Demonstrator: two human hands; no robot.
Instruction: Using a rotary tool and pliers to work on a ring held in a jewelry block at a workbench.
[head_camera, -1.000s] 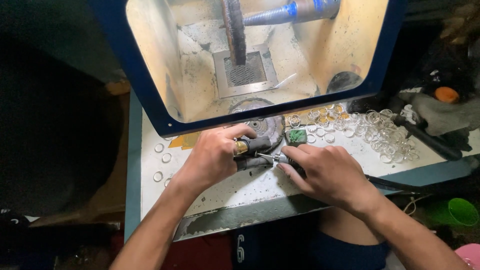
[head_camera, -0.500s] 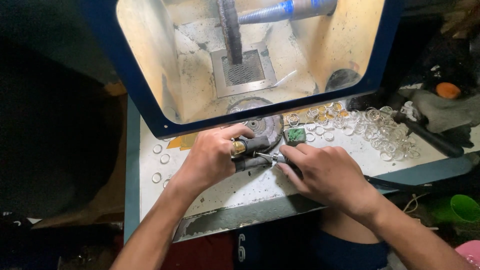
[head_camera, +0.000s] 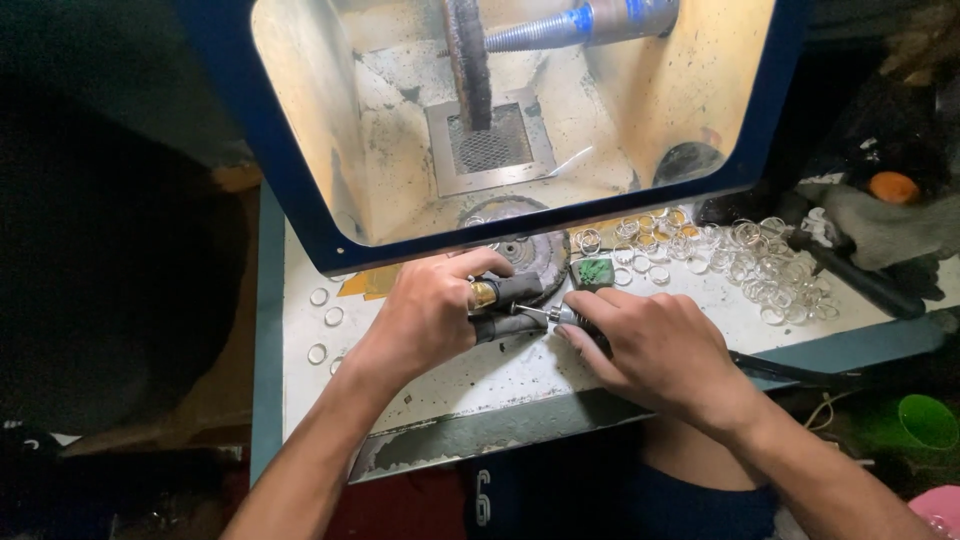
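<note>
Almost nothing has shifted over the last second: both hands stay planted at the same spot on the counter (head_camera: 440, 385), so I judge the work is mid-step. Left hand (head_camera: 432, 318) is closed around a gold ring (head_camera: 483, 294) on a dark mandrel. Right hand (head_camera: 660, 350) is curled tight on a slim rotary tool (head_camera: 548, 315), its tip just right of the left fingers, touching the piece. Loose rings (head_camera: 770, 265) lie beyond the right hand.
</note>
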